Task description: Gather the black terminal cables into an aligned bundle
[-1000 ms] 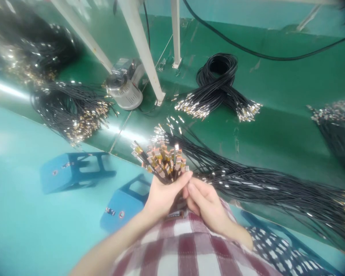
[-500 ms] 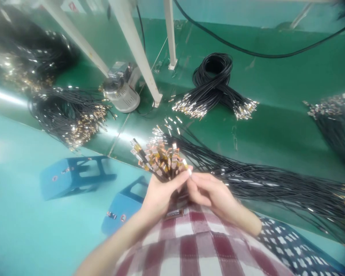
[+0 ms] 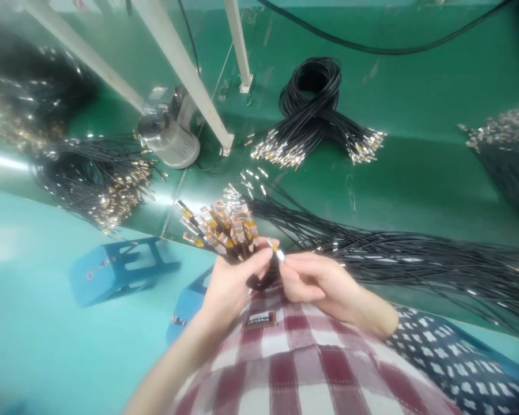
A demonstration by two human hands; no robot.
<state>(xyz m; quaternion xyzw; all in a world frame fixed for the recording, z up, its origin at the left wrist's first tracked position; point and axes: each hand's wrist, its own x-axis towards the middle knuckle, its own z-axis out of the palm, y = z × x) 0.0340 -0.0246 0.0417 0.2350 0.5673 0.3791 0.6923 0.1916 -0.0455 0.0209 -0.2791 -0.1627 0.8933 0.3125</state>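
My left hand is closed around a bundle of black cables, whose metal and yellow connector ends fan out above my fist. Between my left thumb and my right fingers is one small connector, silver-white with a yellow part. My right hand pinches the white end of that connector, its other fingers curled in. Both hands are close together in front of my checked apron. The lower part of the bundle is mostly hidden by my left hand.
Loose black cables stretch rightward over the green surface. A tied cable coil lies behind, with more cable heaps at the left. A grey-white power tool stands by white metal legs. Blue stools are below left.
The bundle and my left hand have shifted slightly left in the view. The connector between my hands now shows more plainly, with my right fingertips on its white end.
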